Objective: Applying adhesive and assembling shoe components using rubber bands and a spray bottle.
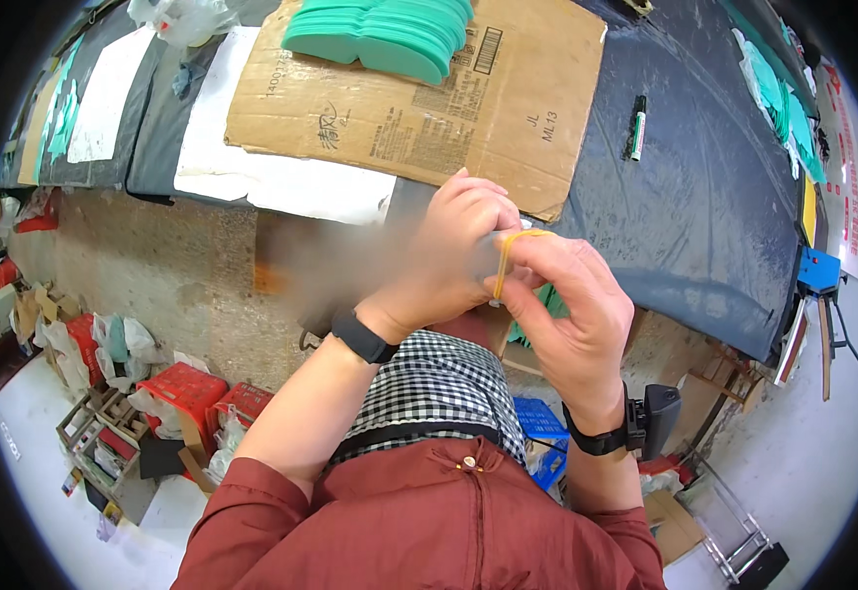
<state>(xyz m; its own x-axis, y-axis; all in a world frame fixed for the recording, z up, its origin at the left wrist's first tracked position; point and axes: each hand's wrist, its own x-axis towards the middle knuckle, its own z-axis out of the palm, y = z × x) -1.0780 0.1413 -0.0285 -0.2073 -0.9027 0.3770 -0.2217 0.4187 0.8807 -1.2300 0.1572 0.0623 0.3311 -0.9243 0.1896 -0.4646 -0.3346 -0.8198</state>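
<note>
My right hand (581, 315) is closed, with thumb and fingertips pinching a thin yellow rubber band (501, 275). Beside it, nearly touching, my left hand (449, 246) has its fingers curled in. A small dark thing shows between the two hands, and what the left fingers hold is hidden. Left of that hand a grey smear blurs the picture. Beyond both hands, a stack of thin green rounded pieces (380, 34) lies on a flattened cardboard sheet (508, 128). More green material (551, 299) shows below, behind the right hand.
A dark-covered table (685, 226) carries the cardboard, white sheets (311, 192) and a marker pen (637, 130). Green pieces (778, 93) lie at its far right. Red crates (181, 393) and bags stand on the floor at left; a blue crate (542, 433) stands by my lap.
</note>
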